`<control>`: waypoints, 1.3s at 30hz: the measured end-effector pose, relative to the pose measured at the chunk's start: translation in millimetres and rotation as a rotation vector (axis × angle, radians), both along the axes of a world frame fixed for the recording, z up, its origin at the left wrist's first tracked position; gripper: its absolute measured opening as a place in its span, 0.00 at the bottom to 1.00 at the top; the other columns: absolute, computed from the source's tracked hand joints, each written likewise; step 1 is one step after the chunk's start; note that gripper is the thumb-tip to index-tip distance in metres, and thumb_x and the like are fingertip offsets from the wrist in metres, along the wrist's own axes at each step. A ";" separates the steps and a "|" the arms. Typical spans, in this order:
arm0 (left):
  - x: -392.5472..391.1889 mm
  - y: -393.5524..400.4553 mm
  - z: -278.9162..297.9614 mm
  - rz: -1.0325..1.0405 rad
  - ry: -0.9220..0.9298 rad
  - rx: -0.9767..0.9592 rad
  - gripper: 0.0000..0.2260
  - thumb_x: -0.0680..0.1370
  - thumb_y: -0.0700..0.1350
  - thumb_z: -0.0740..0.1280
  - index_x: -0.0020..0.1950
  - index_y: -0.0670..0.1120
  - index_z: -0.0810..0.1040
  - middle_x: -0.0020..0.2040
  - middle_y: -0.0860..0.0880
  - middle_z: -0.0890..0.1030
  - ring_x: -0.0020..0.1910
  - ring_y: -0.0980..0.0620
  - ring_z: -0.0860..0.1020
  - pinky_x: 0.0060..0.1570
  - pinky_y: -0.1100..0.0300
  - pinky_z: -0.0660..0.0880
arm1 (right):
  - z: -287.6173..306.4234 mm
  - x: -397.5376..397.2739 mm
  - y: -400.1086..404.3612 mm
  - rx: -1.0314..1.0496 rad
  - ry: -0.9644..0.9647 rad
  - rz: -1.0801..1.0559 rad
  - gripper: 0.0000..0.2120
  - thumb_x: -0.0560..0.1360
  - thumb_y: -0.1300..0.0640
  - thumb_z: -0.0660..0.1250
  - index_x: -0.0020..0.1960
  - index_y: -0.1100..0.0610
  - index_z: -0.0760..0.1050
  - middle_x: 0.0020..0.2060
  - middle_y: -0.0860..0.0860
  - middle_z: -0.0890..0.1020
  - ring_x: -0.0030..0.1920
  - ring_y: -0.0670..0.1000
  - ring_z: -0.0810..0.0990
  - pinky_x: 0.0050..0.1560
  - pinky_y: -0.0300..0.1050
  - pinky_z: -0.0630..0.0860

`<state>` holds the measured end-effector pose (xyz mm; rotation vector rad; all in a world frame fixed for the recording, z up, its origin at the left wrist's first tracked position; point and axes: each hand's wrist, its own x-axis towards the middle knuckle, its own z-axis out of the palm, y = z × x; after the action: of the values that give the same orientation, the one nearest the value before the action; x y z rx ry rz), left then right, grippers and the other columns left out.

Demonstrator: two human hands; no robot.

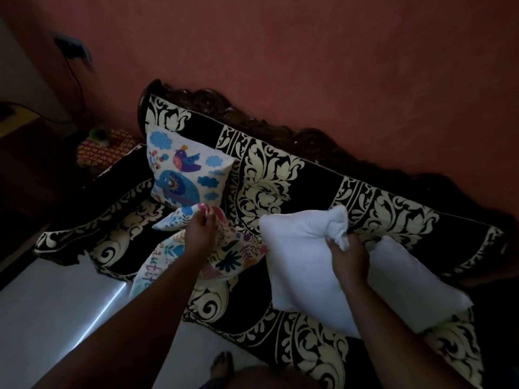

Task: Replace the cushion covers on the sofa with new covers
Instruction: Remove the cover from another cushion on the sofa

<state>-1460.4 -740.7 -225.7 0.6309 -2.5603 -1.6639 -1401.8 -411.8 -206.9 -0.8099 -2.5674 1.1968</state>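
Under and beyond both hands, black-and-cream sofa (264, 175). Right of left hand (198, 234), bare white cushion insert (297, 262): likely light, squashy, best bunched at a corner, as right hand (346, 252) grips. Floral cover (236, 252), limp, thin: pinched in left hand, best taken by opening hem.

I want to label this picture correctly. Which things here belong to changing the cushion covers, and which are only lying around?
Part of the job:
- flowered cover, held by left hand
- bare white cushion, gripped by right hand
- second bare cushion
- covered bird cushion

Only around:
- patterned sofa throw
- wall socket
- red patterned bundle
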 end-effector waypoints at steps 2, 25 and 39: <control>3.7 4.9 3.2 -0.026 0.021 -0.015 0.17 0.85 0.53 0.60 0.57 0.40 0.79 0.50 0.42 0.82 0.50 0.45 0.79 0.46 0.55 0.70 | -13.9 -13.9 -2.4 -0.046 -0.022 -0.022 0.13 0.77 0.53 0.72 0.42 0.60 0.73 0.37 0.54 0.79 0.41 0.58 0.78 0.40 0.48 0.70; 39.7 63.1 65.6 -0.489 0.124 0.601 0.17 0.83 0.48 0.67 0.54 0.33 0.76 0.40 0.42 0.74 0.39 0.49 0.72 0.41 0.53 0.71 | -48.1 16.3 -33.8 0.272 -0.485 0.590 0.40 0.64 0.23 0.60 0.72 0.38 0.66 0.63 0.53 0.74 0.64 0.58 0.74 0.63 0.51 0.75; 83.7 177.0 60.7 -0.836 0.205 0.233 0.17 0.76 0.60 0.73 0.60 0.68 0.71 0.57 0.55 0.82 0.59 0.53 0.81 0.57 0.54 0.80 | 46.2 160.5 65.5 -0.157 0.022 0.026 0.16 0.81 0.59 0.67 0.38 0.54 0.64 0.26 0.44 0.72 0.29 0.42 0.71 0.34 0.40 0.67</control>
<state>-1376.6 -563.7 -165.0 -0.6976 -2.6443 -2.0794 -1241.4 -346.2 -160.7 -0.7922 -2.4979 1.4217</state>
